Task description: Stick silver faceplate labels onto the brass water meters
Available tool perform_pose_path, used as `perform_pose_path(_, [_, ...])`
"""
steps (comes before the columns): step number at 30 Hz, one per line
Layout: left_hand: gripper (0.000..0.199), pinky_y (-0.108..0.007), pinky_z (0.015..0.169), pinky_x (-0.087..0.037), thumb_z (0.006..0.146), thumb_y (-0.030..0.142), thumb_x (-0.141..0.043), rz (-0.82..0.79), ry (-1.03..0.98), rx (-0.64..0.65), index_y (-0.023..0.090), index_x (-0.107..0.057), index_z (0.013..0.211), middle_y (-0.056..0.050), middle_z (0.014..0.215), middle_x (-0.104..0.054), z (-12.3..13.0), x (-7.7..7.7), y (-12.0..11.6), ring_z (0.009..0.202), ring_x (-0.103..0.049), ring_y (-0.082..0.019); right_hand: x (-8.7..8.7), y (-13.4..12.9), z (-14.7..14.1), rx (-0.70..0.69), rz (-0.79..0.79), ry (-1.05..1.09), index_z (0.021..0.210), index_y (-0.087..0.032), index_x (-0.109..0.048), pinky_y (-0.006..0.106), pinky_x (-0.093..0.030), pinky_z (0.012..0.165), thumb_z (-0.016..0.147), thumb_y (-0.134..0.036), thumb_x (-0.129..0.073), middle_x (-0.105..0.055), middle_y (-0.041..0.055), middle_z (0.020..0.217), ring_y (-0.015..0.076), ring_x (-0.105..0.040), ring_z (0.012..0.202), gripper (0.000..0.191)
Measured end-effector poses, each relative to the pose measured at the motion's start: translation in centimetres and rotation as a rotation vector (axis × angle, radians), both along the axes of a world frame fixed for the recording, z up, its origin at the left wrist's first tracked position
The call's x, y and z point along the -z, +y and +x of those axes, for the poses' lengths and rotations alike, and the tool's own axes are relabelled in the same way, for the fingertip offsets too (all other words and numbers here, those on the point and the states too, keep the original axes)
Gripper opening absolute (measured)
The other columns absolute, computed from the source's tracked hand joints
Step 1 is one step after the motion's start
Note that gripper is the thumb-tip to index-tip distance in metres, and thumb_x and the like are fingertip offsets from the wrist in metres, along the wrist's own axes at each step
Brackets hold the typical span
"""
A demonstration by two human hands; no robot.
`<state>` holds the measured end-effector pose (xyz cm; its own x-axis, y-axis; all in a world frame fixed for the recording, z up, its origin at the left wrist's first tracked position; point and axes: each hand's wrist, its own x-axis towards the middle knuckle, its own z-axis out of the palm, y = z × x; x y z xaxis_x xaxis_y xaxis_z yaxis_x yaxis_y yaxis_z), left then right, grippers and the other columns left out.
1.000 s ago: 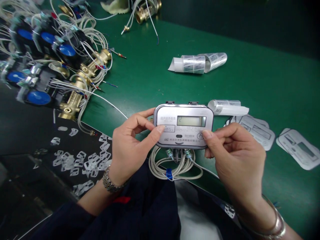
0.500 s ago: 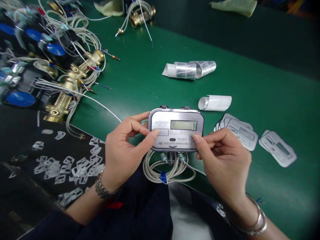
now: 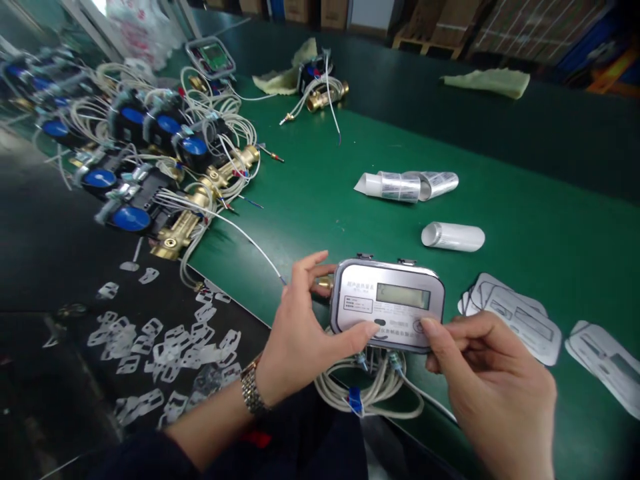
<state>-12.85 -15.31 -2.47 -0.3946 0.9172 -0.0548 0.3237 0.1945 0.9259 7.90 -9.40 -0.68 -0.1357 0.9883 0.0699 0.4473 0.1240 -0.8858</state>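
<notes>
Your L hand [image 3: 303,340] now has its thumb lower, by the oval mark [image 3: 381,323], vs. earlier at the boxed text [image 3: 358,305]. Faceplate [image 3: 367,313] looks on; can't tell if fully stuck. Loose plates [image 3: 525,327] lie R, prob. unapplied. Meter [image 3: 389,300] is at bench's [image 3: 300,193] near edge: L loosely holds left side, R hand [image 3: 500,393] pinches lower-R corner btwn thumb & fingers.

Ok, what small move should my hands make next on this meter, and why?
I'd probably press the thumb of your right hand along the lower right corner of the meter: it rests there, while your left hand holds the other side. The front resembles the loose faceplates nearby, so its edge may need seating.
</notes>
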Motion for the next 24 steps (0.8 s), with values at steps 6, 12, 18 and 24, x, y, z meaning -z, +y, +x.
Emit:
perform_pose_path(6, [0.092, -0.045, 0.095, -0.058, 0.078, 0.048, -0.086, -0.057, -0.068, 0.144, 0.034, -0.040, 0.156, -0.008, 0.135, -0.067, -0.5, -0.6, 0.4, 0.113, -0.067, -0.031, 0.2, 0.0, 0.4, -0.025, 0.021, -0.041, 0.076, -0.022, -0.062, 0.019, -0.044, 0.047, 0.092, -0.036, -0.078, -0.061, -0.0045, 0.057, 0.0098, -0.056, 0.047, 0.026])
perform_pose_path(12, [0.110, -0.041, 0.088, -0.063, 0.079, 0.046, -0.086, -0.057, -0.073, 0.150, 0.036, -0.018, 0.164, -0.009, 0.133, -0.067, -0.8, -0.4, 0.7, 0.112, -0.071, -0.031, 0.8, -0.1, 0.2, -0.035, -0.020, -0.038, 0.072, -0.022, -0.057, 0.021, -0.042, 0.046, 0.094, -0.036, -0.073, -0.053, -0.0051, 0.056, 0.0104, -0.050, 0.047, 0.031])
perform_pose_path(18, [0.112, -0.041, 0.088, -0.065, 0.078, 0.046, -0.087, -0.043, -0.091, 0.147, 0.034, -0.017, 0.164, -0.010, 0.125, -0.069, -0.8, -0.1, 0.7, 0.105, -0.074, -0.030, 0.6, -0.3, -0.5, -0.015, -0.071, -0.044, 0.070, -0.023, -0.053, 0.021, -0.039, 0.046, 0.096, -0.036, -0.069, -0.049, -0.0057, 0.055, 0.0100, -0.046, 0.048, 0.033])
perform_pose_path(24, [0.113, -0.042, 0.083, -0.066, 0.076, 0.049, -0.087, -0.074, -0.065, 0.159, 0.038, -0.017, 0.164, -0.009, 0.124, -0.070, -1.2, 0.0, 1.1, 0.099, -0.075, -0.030, 0.0, 0.4, 0.0, -0.028, -0.084, -0.121, 0.070, -0.024, -0.043, 0.023, -0.031, 0.046, 0.097, -0.037, -0.064, -0.037, -0.0091, 0.055, 0.0096, -0.036, 0.048, 0.037])
